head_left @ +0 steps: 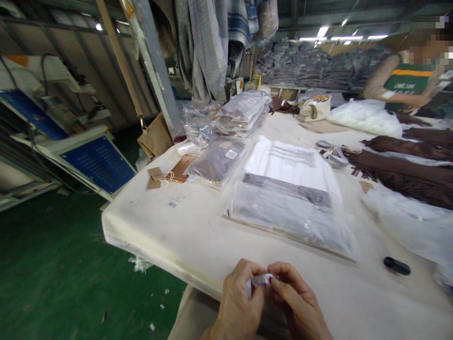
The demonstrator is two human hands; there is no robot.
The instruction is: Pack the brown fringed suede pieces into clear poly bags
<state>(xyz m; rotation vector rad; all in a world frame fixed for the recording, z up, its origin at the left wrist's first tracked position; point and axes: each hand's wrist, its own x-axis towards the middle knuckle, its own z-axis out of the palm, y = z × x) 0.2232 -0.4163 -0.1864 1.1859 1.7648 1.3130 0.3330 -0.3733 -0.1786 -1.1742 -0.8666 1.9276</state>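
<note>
At the table's front edge, my left hand (240, 300) is closed around a small white strip (261, 279), which looks like paper or a label. My right hand (295, 297) pinches the other end of this strip, and its fingertips almost meet those of the left. Print on the strip is too small to read. Just beyond both hands lies a stack of clear plastic bags (283, 217) with a grey printed band. Off to the right rests a black cylindrical object (397, 266), perhaps a capped marker.
A bagged grey garment (217, 160) with a barcode sticker, brown tags (155, 177) and more bagged garments (244, 106) lie on the table's left. Brown fringed scarves (410, 172) and loose plastic (410, 222) cover the right. A person (406, 85) stands across the table.
</note>
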